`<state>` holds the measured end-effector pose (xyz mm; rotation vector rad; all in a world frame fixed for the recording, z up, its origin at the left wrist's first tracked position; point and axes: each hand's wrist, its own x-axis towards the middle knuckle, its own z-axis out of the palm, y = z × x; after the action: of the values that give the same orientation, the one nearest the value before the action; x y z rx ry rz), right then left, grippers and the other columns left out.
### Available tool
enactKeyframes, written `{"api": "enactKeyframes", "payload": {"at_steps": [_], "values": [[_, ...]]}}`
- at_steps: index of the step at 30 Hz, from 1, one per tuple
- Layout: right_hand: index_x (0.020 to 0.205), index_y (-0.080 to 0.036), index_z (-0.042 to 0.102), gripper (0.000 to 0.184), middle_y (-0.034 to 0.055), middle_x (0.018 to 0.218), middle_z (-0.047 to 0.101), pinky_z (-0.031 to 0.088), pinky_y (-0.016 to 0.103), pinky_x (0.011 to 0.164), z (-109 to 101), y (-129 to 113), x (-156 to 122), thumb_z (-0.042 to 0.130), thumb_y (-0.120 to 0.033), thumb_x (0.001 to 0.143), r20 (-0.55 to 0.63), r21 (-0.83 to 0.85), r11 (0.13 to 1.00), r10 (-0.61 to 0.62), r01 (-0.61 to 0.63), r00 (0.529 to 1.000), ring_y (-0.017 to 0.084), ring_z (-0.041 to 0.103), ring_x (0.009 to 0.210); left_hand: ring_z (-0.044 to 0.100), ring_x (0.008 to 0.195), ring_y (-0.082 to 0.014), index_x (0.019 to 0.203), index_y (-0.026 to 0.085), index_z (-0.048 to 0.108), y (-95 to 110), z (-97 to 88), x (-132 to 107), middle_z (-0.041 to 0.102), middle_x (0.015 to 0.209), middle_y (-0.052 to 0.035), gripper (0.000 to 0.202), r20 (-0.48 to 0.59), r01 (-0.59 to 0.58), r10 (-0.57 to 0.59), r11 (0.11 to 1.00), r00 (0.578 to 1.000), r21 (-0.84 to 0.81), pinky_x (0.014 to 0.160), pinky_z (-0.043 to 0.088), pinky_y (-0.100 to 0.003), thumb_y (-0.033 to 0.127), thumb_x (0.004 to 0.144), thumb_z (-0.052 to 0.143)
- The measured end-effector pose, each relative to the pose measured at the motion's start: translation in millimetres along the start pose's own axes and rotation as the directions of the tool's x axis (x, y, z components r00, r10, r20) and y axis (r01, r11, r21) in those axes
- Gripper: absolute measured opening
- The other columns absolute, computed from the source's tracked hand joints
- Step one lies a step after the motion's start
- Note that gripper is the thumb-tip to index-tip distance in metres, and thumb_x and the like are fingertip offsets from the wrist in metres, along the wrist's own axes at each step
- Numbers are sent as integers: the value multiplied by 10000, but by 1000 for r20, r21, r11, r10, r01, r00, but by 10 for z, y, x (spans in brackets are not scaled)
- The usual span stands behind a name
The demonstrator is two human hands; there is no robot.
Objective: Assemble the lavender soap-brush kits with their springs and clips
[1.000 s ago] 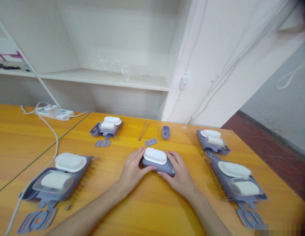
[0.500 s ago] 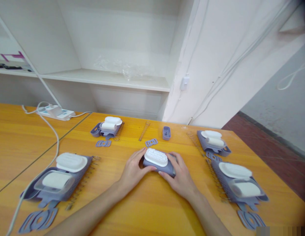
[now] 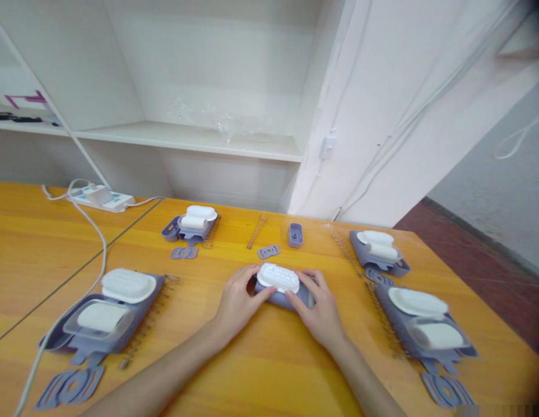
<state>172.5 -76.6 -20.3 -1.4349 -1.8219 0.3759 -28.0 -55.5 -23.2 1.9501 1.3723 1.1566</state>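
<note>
A white oval brush head point(image 3: 279, 277) with its bristles up sits on a grey-purple plastic body point(image 3: 283, 300) at the middle of the table. My left hand point(image 3: 240, 296) grips the left end, its thumb pressed on the near rim of the brush head. From the other side my right hand point(image 3: 318, 302) grips the right end, thumb on the near rim and fingers at the far side. Just beyond lies a flat grey-purple slotted plate point(image 3: 268, 251). A coil spring point(image 3: 257, 231) and a small grey-purple cup point(image 3: 295, 235) lie farther back.
Similar part sets stand at the left front point(image 3: 108, 318), left back point(image 3: 193, 225), right back point(image 3: 379, 252) and right front point(image 3: 426, 321), with springs and slotted plates beside them. A power strip point(image 3: 102, 198) and white cable point(image 3: 99, 231) lie left. A shelf point(image 3: 186, 139) stands behind.
Both thumbs have moved up from the grey-purple body onto the near rim of the white brush head. The hands still hold the same piece in about the same place.
</note>
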Motion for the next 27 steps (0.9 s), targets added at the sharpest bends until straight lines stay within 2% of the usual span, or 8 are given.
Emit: {"api": "enactKeyframes", "payload": {"at_steps": [3,5,10,15,18,22,25,27], "values": [[1168,-209,576,387,94,1106,500,443,369,926,-20,27,-3,571,-390,825,15,13,1000,12,-12,1000,231,509,1053,533,1140,-249,1202,216,518,-18,-1,-9,579,1231,-90,671,39,-58,57,998,998,26,995,413,-426,428,615,765],[1214,-217,545,404,93,1125,485,432,368,947,-35,41,-4,550,-367,839,39,25,1000,2,-2,999,228,496,1077,505,1178,-260,1231,226,502,-22,9,-15,553,1271,-90,724,59,-72,70,997,996,41,1017,394,-442,399,588,787],[1208,-222,546,442,91,1123,472,426,380,960,-13,35,0,598,-394,805,29,25,1000,18,-19,999,236,490,1082,470,1227,-251,1211,219,526,-9,66,-39,509,1328,-94,682,75,-4,3,1000,997,20,1044,375,-430,338,594,790],[1153,-204,568,398,89,1084,475,435,385,945,31,36,11,590,-401,808,-21,13,999,34,-34,999,233,500,1049,494,1208,-254,1132,197,573,21,118,-70,538,1298,-111,582,7,110,-110,994,994,8,1043,374,-434,331,606,782],[1196,-209,531,471,84,1113,453,420,382,971,29,34,0,621,-412,781,17,11,999,35,-35,999,233,484,1080,472,1227,-261,1086,188,577,25,112,-52,533,1297,-121,577,18,70,-69,996,997,-55,1044,368,-428,342,577,800],[1321,-203,394,739,83,1150,420,416,367,988,20,22,-24,707,-427,690,59,22,998,59,-60,997,233,469,1109,525,1159,-247,1020,198,590,0,91,-19,555,1242,-103,476,29,52,-48,982,998,-180,969,434,-399,294,600,794],[1335,-200,368,772,81,1147,417,412,365,992,23,25,-30,716,-411,679,70,27,997,68,-70,995,230,470,1108,580,1054,-231,949,197,605,-14,91,-11,561,1182,-89,434,39,62,-54,961,998,-270,856,494,-348,287,578,811],[1329,-205,374,766,78,1147,419,411,363,994,28,32,-29,719,-404,675,68,35,997,68,-71,995,229,472,1109,586,1028,-226,926,194,611,-11,94,-9,556,1158,-86,421,42,62,-52,952,998,-299,839,496,-338,282,570,817]]}}
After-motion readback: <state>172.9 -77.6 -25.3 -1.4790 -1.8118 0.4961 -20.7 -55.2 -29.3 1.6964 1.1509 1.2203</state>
